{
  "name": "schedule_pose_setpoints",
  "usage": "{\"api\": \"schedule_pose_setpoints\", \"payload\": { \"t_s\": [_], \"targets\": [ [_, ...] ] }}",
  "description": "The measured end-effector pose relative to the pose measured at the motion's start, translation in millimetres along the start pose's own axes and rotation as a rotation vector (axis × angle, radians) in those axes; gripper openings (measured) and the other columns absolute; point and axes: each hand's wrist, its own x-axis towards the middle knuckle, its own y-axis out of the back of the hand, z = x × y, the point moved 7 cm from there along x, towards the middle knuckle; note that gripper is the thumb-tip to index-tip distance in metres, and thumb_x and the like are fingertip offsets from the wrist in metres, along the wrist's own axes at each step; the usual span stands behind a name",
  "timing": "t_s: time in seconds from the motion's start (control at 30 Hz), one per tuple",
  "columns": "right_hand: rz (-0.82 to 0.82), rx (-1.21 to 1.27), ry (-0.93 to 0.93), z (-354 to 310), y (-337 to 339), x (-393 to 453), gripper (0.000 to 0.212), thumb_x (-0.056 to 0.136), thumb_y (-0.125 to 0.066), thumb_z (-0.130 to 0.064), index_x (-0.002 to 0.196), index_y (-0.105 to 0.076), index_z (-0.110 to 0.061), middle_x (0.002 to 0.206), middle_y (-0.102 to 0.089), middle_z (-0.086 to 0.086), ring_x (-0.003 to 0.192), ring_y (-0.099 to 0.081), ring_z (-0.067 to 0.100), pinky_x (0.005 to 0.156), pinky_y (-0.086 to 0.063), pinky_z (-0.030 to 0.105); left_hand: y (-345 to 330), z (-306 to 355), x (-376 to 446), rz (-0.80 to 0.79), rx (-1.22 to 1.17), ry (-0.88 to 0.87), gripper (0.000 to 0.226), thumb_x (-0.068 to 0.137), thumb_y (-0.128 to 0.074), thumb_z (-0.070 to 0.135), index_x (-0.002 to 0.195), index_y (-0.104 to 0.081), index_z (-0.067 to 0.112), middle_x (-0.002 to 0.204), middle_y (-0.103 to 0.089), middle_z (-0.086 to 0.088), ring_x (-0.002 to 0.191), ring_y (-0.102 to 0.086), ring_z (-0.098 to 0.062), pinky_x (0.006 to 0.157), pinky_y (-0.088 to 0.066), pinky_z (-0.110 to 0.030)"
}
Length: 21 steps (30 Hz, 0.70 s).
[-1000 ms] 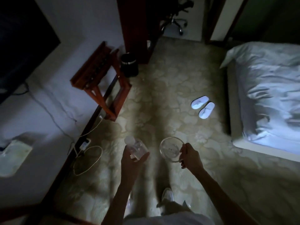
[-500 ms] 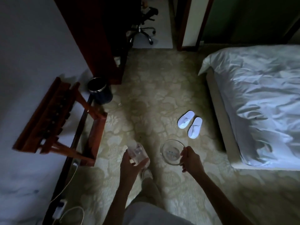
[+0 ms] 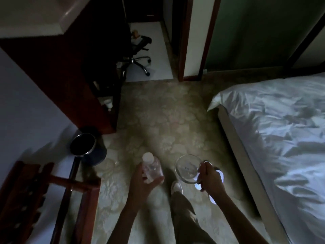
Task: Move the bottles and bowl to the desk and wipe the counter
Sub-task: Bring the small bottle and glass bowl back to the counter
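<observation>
Since the earlier frame the view has advanced up the room: the slippers point(image 3: 218, 180), then lying ahead beside the bed, now sit low centre, mostly hidden behind the right hand, and the bin point(image 3: 84, 145) and luggage rack point(image 3: 26, 199) have slid toward the lower left.

Lowest in frame, one trouser leg and a pale shoe point(image 3: 176, 186) step onto the patterned carpet point(image 3: 158, 111).

Left hand point(image 3: 140, 184), lower centre: fingers curled round a clear plastic bottle point(image 3: 152, 169) with white cap, gripped from below. Label too blurred and dim to read. Whether a second bottle is in the same grip cannot be told.

Right hand point(image 3: 208, 178), just right of it: fingers pinched shut on the rim of a clear glass bowl point(image 3: 187, 169), tipped so its opening faces the camera. Small dark specks inside, not identifiable. Bottle and bowl held apart, over the carpet.

Right side: bed point(image 3: 281, 138) with rumpled white cover, cut off by the frame edge.

Upper left: dark wooden cabinet point(image 3: 70, 76), its shelf contents lost in shadow. Top centre: office chair point(image 3: 139, 57) on a pale floor, upper part obscured.
</observation>
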Motion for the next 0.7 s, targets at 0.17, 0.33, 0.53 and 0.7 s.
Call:
{"api": "schedule_pose_setpoints", "payload": {
  "t_s": [0.17, 0.33, 0.53, 0.7],
  "targets": [
    [-0.083, -0.126, 0.099, -97, -37, 142, 0.025, 0.102, -0.036, -0.022, 0.086, -0.050, -0.008, 0.057, -0.060, 0.008, 0.029, -0.050, 0.006, 0.031, -0.039, 0.021, 15, 39, 148, 0.068, -0.017, 0.044, 0.070, 0.056, -0.092, 0.044, 0.116, -0.057, 0.038, 0.114, -0.069, 0.006, 0.104, -0.068, -0.012, 0.085, -0.060, -0.038],
    [-0.155, -0.176, 0.230, -224, -73, 261, 0.028, 0.103, -0.034, -0.028, 0.087, -0.050, -0.012, 0.058, -0.060, 0.005, 0.033, -0.054, 0.005, 0.033, -0.042, 0.021, 43, 98, 283, 0.134, -0.052, 0.075, 0.071, 0.063, -0.088, 0.040, 0.119, -0.047, 0.026, 0.103, -0.058, 0.018, 0.095, -0.060, 0.001, 0.075, -0.047, -0.016],
    [-0.213, -0.230, 0.260, -325, -146, 388, 0.034, 0.103, -0.033, -0.031, 0.087, -0.054, -0.010, 0.062, -0.063, 0.007, 0.035, -0.055, 0.003, 0.034, -0.040, 0.016, 69, 99, 432, 0.241, -0.105, 0.171, 0.096, 0.047, -0.083, 0.071, 0.120, -0.051, 0.017, 0.106, -0.061, 0.009, 0.103, -0.064, -0.011, 0.083, -0.050, -0.025],
    [-0.247, -0.229, 0.233, -412, -210, 490, 0.032, 0.103, -0.035, -0.026, 0.088, -0.055, -0.007, 0.059, -0.062, 0.007, 0.034, -0.053, 0.006, 0.034, -0.044, 0.024, 101, 114, 570, 0.300, -0.066, 0.087, 0.121, 0.048, -0.076, 0.080, 0.146, -0.033, 0.025, 0.137, -0.056, -0.004, 0.125, -0.057, -0.026, 0.105, -0.048, -0.050]
  ]
}}
